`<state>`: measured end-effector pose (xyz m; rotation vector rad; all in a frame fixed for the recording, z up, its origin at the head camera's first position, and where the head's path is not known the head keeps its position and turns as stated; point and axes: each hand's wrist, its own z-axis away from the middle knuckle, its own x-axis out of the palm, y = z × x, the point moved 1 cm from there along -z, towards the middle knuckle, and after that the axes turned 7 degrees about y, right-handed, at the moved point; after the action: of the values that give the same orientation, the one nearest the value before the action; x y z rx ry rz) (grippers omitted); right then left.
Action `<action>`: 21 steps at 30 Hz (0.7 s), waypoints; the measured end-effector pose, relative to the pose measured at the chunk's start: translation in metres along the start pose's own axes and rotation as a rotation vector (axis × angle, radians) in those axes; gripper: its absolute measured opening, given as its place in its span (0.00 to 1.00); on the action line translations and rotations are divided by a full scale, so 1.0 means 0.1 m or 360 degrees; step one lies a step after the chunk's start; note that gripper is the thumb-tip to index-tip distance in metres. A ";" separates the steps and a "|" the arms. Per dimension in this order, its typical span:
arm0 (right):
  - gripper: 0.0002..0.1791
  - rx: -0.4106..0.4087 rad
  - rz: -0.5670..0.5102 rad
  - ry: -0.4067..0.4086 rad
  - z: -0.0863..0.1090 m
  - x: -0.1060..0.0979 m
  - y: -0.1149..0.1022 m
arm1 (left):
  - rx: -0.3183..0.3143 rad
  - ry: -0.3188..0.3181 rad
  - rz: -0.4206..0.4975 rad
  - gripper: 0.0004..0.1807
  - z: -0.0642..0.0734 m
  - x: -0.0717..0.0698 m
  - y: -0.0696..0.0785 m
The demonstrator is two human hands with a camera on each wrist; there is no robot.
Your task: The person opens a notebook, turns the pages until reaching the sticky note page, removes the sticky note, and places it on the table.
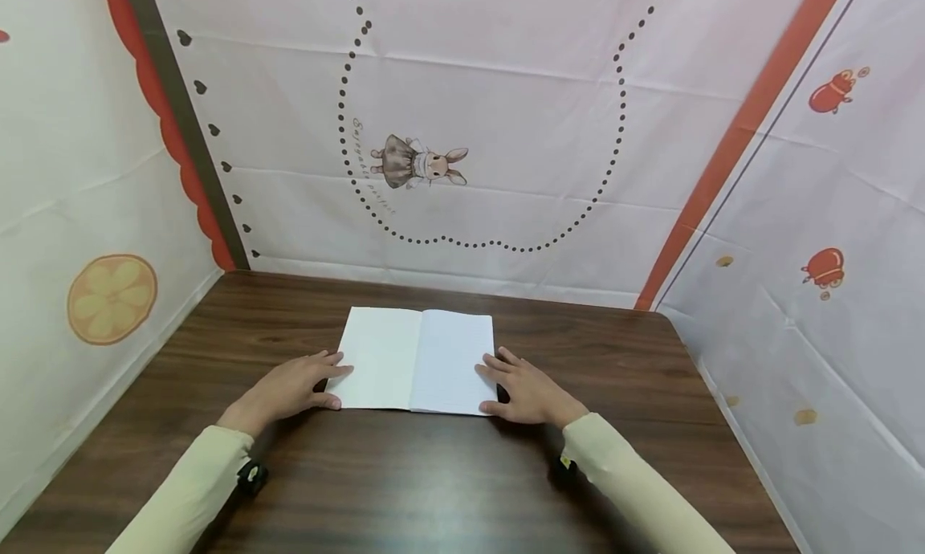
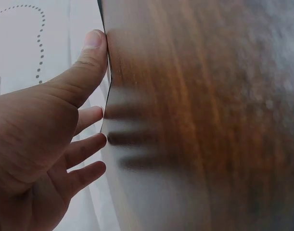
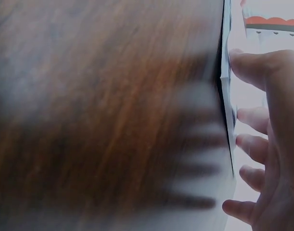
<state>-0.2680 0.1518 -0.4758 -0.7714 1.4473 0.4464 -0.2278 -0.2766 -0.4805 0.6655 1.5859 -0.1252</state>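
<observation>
An open notebook [image 1: 381, 357] lies flat on the dark wooden table, its left page blank and its right page faintly ruled. My left hand [image 1: 292, 387] rests at the left page's outer edge, thumb near the lower corner and fingertips on the margin. Across from it, my right hand [image 1: 531, 389] touches the right page's outer edge with spread fingers. In the left wrist view the left thumb [image 2: 89, 60] lies along the thin page edge. The right wrist view shows the right thumb [image 3: 255, 67] on the thicker side of the notebook [image 3: 225, 72].
The wooden table [image 1: 405, 482] stretches around the notebook on every side. White printed cloth [image 1: 506, 136] hangs behind it, with more cloth along the left and right sides. A small black device [image 1: 251, 477] is strapped at the left wrist.
</observation>
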 end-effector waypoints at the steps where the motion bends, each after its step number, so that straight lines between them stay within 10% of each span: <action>1: 0.42 0.0004 -0.0004 -0.0002 0.01 0.00 0.00 | -0.0003 -0.0002 -0.0001 0.37 0.00 0.00 0.00; 21: 0.40 0.0112 0.0004 0.0073 -0.04 0.05 -0.06 | -0.0012 0.0027 0.0005 0.37 0.00 0.02 -0.01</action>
<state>-0.2659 0.1441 -0.4788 -0.7274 1.4988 0.3797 -0.2280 -0.2765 -0.4829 0.6647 1.6011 -0.1117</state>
